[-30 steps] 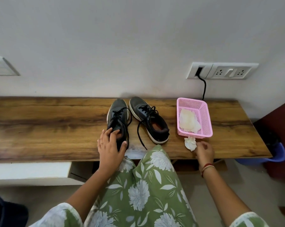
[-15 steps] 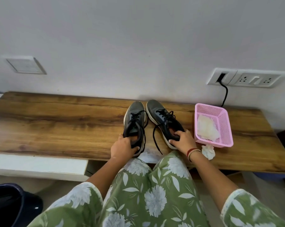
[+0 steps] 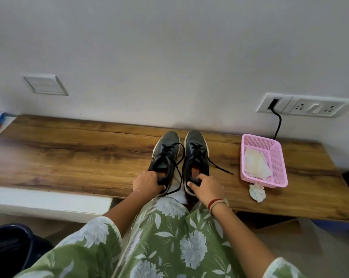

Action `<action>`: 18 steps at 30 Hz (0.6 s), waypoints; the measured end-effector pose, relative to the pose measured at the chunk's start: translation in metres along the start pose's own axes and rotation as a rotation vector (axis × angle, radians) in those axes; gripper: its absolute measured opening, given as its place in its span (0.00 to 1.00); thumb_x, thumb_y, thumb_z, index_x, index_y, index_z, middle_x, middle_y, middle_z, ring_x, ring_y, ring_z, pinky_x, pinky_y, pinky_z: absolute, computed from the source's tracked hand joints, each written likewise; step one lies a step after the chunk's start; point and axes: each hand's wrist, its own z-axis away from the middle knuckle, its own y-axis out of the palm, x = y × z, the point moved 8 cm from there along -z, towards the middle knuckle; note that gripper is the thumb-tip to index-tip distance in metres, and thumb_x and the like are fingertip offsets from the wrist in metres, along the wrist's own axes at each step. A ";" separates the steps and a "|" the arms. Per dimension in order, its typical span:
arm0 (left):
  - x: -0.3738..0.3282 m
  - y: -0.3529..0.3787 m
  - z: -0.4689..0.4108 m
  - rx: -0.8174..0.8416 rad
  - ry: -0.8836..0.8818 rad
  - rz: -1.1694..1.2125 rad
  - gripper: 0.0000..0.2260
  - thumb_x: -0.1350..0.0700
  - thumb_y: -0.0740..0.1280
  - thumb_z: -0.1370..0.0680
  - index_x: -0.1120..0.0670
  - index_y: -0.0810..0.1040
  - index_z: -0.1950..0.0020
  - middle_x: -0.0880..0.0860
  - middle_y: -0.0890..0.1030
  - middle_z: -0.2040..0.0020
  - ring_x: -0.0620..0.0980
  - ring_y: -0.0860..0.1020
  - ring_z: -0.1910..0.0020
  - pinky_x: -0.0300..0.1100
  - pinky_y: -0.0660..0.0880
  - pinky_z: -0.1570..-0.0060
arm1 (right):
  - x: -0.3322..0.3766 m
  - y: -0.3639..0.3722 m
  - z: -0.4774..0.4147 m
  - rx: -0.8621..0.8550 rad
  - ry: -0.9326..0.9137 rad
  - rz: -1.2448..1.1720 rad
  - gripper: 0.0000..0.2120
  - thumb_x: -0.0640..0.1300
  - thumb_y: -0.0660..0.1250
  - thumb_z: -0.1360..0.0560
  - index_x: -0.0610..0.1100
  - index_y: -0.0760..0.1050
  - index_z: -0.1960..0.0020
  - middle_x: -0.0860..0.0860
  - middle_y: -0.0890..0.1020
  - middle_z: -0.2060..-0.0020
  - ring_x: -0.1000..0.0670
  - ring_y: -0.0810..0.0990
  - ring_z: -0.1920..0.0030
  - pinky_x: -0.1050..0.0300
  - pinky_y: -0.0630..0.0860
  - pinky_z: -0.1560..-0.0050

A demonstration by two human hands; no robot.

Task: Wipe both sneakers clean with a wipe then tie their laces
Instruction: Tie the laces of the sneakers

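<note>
Two dark grey sneakers with loose black laces stand side by side on the wooden bench (image 3: 79,155), toes toward the wall. My left hand (image 3: 147,183) grips the heel of the left sneaker (image 3: 165,149). My right hand (image 3: 205,187) grips the heel of the right sneaker (image 3: 195,149). A crumpled white wipe (image 3: 256,192) lies on the bench just in front of the pink basket (image 3: 277,157), apart from both hands. More white wipes (image 3: 255,165) lie inside the basket.
A wall socket plate (image 3: 305,105) with a black cable plugged in sits above the basket. A blank switch plate (image 3: 46,85) is on the wall at left. A dark bin (image 3: 11,247) stands on the floor lower left. My green floral lap fills the foreground.
My right hand let go of the crumpled wipe and moved left onto the right sneaker's heel. That sneaker now stands straight beside the left one. My left hand closed round the left heel.
</note>
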 end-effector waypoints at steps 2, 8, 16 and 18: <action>0.000 0.002 -0.001 0.036 0.000 -0.031 0.33 0.36 0.70 0.31 0.56 0.70 0.35 0.59 0.67 0.32 0.57 0.75 0.41 0.48 0.77 0.48 | -0.001 0.003 0.010 -0.010 0.034 0.035 0.21 0.67 0.57 0.28 0.53 0.74 0.49 0.48 0.77 0.49 0.45 0.76 0.46 0.48 0.68 0.42; -0.044 -0.041 0.012 -0.309 0.226 0.128 0.32 0.35 0.67 0.29 0.54 0.65 0.33 0.58 0.64 0.29 0.57 0.62 0.28 0.52 0.66 0.33 | -0.012 -0.002 0.025 -0.041 0.078 0.028 0.29 0.73 0.49 0.29 0.56 0.73 0.41 0.50 0.79 0.45 0.46 0.74 0.42 0.47 0.63 0.41; -0.126 -0.001 -0.025 0.008 0.312 0.092 0.40 0.48 0.71 0.27 0.58 0.51 0.24 0.59 0.62 0.29 0.60 0.62 0.30 0.53 0.69 0.36 | -0.012 0.004 0.034 -0.238 -0.170 -0.199 0.22 0.55 0.58 0.24 0.49 0.65 0.32 0.50 0.69 0.34 0.48 0.70 0.37 0.52 0.69 0.39; -0.124 0.013 -0.033 0.062 0.235 0.101 0.42 0.50 0.70 0.26 0.57 0.45 0.23 0.62 0.61 0.29 0.62 0.68 0.33 0.53 0.71 0.41 | -0.010 0.008 0.033 -0.237 -0.176 -0.149 0.21 0.56 0.53 0.24 0.48 0.71 0.36 0.49 0.69 0.33 0.47 0.70 0.37 0.52 0.70 0.39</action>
